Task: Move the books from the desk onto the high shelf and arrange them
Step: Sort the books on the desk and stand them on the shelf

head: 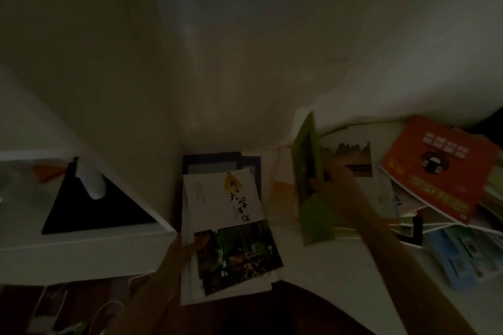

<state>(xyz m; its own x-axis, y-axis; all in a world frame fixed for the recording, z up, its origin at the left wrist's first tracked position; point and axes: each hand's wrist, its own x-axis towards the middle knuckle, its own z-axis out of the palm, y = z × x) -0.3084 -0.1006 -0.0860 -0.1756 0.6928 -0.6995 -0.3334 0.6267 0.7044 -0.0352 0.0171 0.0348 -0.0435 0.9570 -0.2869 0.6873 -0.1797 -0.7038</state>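
Books lie in two groups on the desk [340, 294]. At 6 o'clock a stack [228, 226] is gathered, its top cover white above and dark below. The left hand [190, 246] grips that stack at its near left edge, thumb curled over the top cover, most likely to keep the loose pile squared so it can be carried as one load.

At 3 o'clock the right hand [330, 185] reaches into the scattered books and pinches a green book [310, 171], tilted up on edge off the ones beneath. Raising it that way frees it from the heap, probably so it can be added to the stack. The fingers behind the cover are hidden; only the pinch at its edge is plain.

Farther toward 3 o'clock an orange book [438, 168] tops a sloping pile, still to be collected. The high shelf is not clearly in view, so no book seems placed yet. The dim light blurs small detail.
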